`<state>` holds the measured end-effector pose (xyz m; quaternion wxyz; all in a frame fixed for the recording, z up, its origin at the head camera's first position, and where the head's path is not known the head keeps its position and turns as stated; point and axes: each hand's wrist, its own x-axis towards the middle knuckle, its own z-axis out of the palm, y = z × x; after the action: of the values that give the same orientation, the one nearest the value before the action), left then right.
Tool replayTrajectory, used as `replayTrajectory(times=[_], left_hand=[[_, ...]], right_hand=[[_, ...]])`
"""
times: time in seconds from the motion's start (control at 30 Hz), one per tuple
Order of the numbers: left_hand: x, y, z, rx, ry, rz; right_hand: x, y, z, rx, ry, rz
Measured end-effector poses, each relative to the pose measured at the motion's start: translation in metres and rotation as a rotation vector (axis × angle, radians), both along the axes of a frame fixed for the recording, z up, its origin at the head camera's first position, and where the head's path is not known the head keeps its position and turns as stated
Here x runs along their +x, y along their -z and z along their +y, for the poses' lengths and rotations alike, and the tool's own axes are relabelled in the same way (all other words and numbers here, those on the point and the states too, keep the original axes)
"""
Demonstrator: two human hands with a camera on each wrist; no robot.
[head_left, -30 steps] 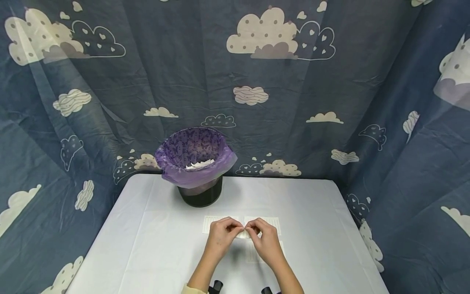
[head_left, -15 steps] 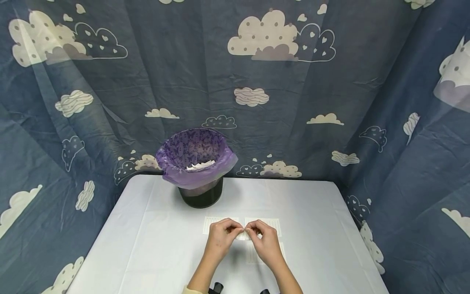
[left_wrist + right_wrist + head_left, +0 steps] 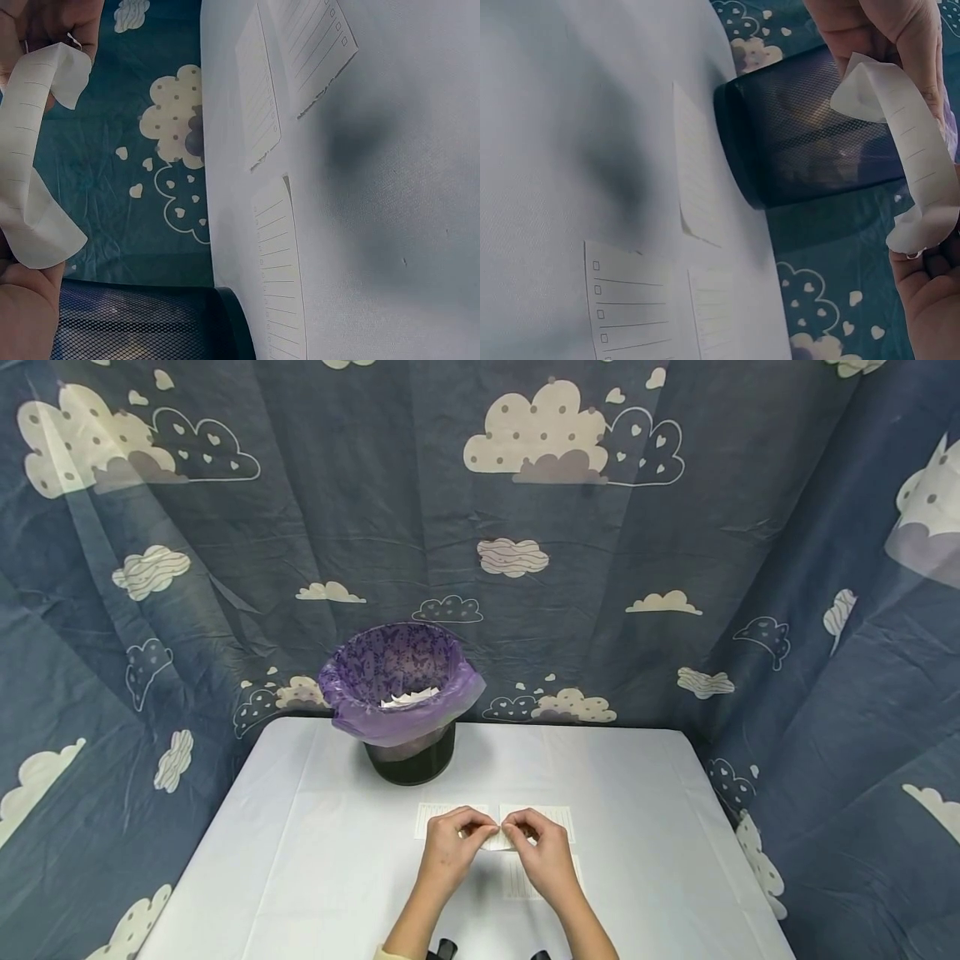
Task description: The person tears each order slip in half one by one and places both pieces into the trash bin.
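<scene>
My left hand point(image 3: 452, 847) and right hand point(image 3: 545, 852) meet over the front middle of the table, thumbs and fingertips pinching one lined paper slip point(image 3: 495, 842) between them. In the left wrist view this slip point(image 3: 26, 127) bows in a curve with its ends bent over; the right wrist view shows the same curled paper point(image 3: 919, 150). Below lie three more lined slips: one at back left point(image 3: 429, 814), one at back right point(image 3: 558, 817), partly behind the hands, and one nearer the front point(image 3: 517, 881), partly under my right hand. Two have ragged torn edges in the left wrist view.
A dark mesh wastebasket point(image 3: 412, 766) with a purple bag liner point(image 3: 397, 722) stands at the table's back left; white paper pieces point(image 3: 408, 696) lie inside. A blue cloud-print curtain point(image 3: 420, 527) surrounds the white table point(image 3: 315, 860). Black device parts point(image 3: 447, 948) show beneath the wrists.
</scene>
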<state>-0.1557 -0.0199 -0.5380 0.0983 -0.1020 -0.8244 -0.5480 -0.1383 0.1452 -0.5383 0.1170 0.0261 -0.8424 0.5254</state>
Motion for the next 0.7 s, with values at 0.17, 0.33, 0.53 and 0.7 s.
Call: replayTrajectory(times=[0.17, 0.33, 0.53, 0.7], left_hand=[[-0.0003, -0.0001, 0.0004, 0.019, -0.006, 0.002], [0.0006, -0.0007, 0.0001, 0.046, -0.010, 0.006], [0.0013, -0.0020, -0.0002, 0.068, -0.009, 0.008], [0.0011, -0.0028, -0.0004, 0.090, -0.010, 0.012]], right_hand=[[-0.0007, -0.0031, -0.0005, 0.015, 0.004, -0.002], [-0.0011, -0.0047, -0.0006, 0.017, 0.009, -0.010], [-0.0021, -0.0043, 0.0003, 0.014, 0.021, -0.011], [-0.0027, -0.0039, 0.0011, 0.014, 0.032, -0.008]])
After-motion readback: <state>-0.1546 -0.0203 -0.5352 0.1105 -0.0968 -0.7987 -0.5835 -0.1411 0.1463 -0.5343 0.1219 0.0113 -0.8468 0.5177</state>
